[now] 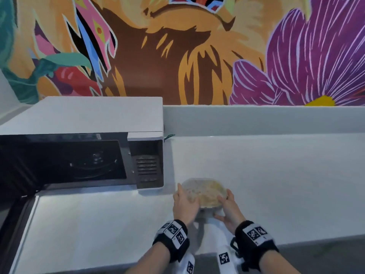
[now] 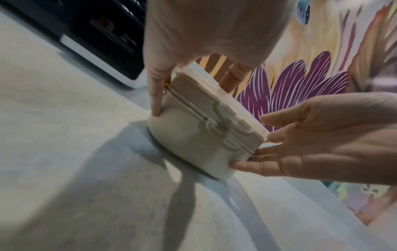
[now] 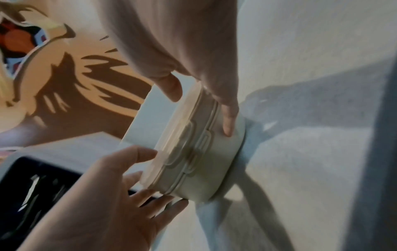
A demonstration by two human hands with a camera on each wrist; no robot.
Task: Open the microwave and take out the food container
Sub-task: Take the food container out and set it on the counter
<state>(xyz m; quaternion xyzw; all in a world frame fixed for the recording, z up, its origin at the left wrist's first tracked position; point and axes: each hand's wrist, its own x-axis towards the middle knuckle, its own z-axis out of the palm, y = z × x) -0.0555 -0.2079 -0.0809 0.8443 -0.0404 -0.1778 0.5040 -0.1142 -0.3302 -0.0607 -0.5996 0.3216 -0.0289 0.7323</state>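
we see a white counter (image 1: 276, 175) running along a low white upstand, and above that a painted mural (image 1: 177, 46) of a tawny animal face and a purple flower. the microwave (image 1: 83, 115) stands at the counter's left end, its door (image 1: 17, 224) swung open toward us and its dark cavity showing a glass turntable (image 1: 92, 169). the food container (image 1: 205, 191), cream-walled with a clear clip-on lid (image 2: 217, 91), sits on the counter just right of the microwave's control panel (image 1: 147, 169), outside the cavity and casting a shadow on the surface. the left hand (image 1: 184, 206) rests its thumb on the container's wall and a fingertip on the lid, fingers nearly straight. the right hand (image 1: 230, 211) lies open-palmed against the far side from the microwave, fingers extended and touching the rim and wall, none curled round it. both wrists wear black bands with printed markers.
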